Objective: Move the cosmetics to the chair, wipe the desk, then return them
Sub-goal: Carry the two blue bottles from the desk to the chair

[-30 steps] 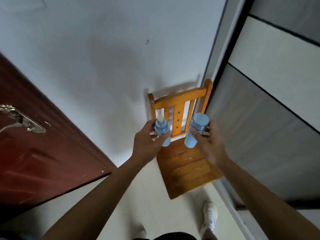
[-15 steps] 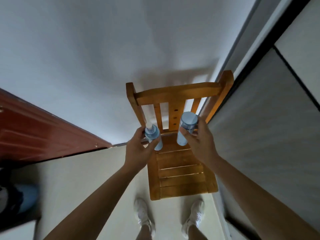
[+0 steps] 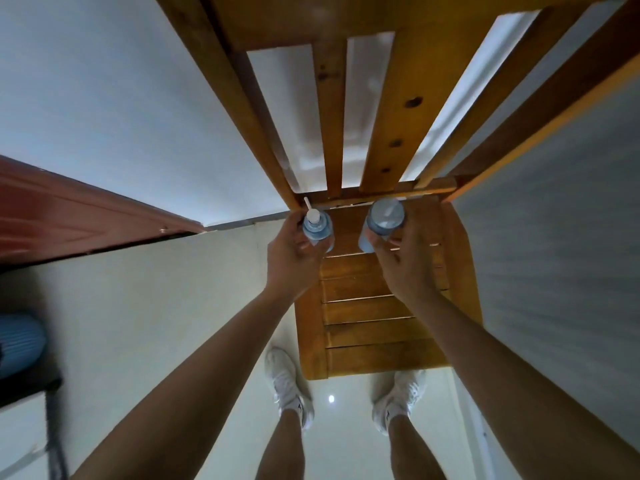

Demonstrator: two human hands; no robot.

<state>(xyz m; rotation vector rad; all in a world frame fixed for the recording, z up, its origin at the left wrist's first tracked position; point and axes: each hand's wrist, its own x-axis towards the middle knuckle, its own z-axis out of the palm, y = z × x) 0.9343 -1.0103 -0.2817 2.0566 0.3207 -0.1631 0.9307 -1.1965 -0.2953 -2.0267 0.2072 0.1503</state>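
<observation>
A wooden slatted chair [image 3: 367,310] stands right below me, its backrest close to the camera. My left hand [image 3: 291,258] grips a blue pump bottle [image 3: 317,228] with a white nozzle, held upright over the back left of the seat. My right hand [image 3: 403,265] grips a blue capped bottle [image 3: 384,218] upright over the back right of the seat. Whether either bottle's base touches the seat is hidden by my fingers.
A white wall is behind the chair, a grey panel [image 3: 554,271] runs along its right side, and a red-brown door [image 3: 69,216] is on the left. My feet in white shoes [image 3: 287,386] stand at the chair's front edge. A blue object [image 3: 20,341] sits far left.
I have bent down much closer to the chair. Both hands have lowered the bottles toward the back of the seat.
</observation>
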